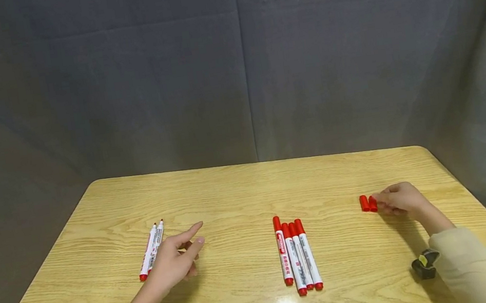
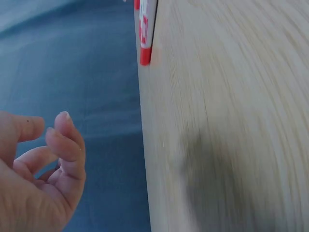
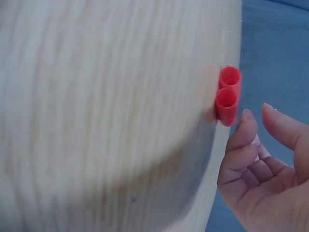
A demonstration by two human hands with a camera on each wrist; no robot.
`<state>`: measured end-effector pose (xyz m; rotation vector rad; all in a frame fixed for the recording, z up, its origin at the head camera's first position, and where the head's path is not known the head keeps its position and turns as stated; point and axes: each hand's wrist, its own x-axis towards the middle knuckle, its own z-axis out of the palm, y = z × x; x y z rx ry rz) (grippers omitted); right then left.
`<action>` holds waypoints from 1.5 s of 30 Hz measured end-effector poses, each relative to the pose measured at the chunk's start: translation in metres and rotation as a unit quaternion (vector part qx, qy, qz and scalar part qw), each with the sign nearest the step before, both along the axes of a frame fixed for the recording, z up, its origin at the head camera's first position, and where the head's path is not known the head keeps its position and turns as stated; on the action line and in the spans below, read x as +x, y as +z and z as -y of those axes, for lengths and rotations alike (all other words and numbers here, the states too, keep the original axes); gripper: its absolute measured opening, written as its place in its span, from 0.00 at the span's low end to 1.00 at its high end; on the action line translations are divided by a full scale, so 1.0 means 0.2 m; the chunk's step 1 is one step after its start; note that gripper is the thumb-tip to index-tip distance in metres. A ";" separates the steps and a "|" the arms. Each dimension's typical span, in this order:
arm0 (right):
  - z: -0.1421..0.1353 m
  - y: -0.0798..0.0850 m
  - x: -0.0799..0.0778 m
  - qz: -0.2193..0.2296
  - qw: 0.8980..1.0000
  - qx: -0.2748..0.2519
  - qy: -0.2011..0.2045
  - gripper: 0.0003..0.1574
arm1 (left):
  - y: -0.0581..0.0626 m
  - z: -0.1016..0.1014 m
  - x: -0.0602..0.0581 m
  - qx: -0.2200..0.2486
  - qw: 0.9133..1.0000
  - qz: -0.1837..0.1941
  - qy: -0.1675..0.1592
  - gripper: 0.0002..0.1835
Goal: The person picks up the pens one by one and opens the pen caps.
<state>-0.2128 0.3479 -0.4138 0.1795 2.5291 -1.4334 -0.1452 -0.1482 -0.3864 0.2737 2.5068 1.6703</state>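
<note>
My left hand (image 1: 174, 259) hovers over the table's left part, index finger extended and the others loosely bent, holding nothing. Just beyond it lie two uncapped whiteboard markers side by side, a left marker (image 1: 147, 254) and a right marker (image 1: 158, 240), partly hidden by the hand. The left wrist view shows a red marker end (image 2: 146, 55). On the right, my right hand (image 1: 401, 199) has its fingertips close beside two red marker caps (image 1: 364, 203). In the right wrist view the caps (image 3: 227, 108) lie side by side, hollow ends showing, with thumb and fingers apart.
Several capped red whiteboard markers (image 1: 298, 257) lie in a row near the middle of the wooden table (image 1: 211, 192). A dark grey curtain (image 1: 169, 89) hangs behind and around the table. A black wrist device (image 1: 424, 265) sits at the right sleeve.
</note>
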 end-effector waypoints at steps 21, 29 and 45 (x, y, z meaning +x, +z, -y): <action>0.05 0.15 0.07 -0.029 0.999 0.007 0.035 0.30 | -0.11 -0.39 -0.02 0.050 0.995 0.040 -0.079 0.32; 0.06 0.17 0.10 -0.031 0.999 0.002 0.035 0.31 | -0.17 -0.52 -0.01 0.001 0.994 0.033 -0.101 0.39; 0.07 0.22 0.15 -0.052 0.998 -0.003 0.040 0.29 | -0.23 -0.67 0.00 -0.004 0.992 0.099 -0.081 0.48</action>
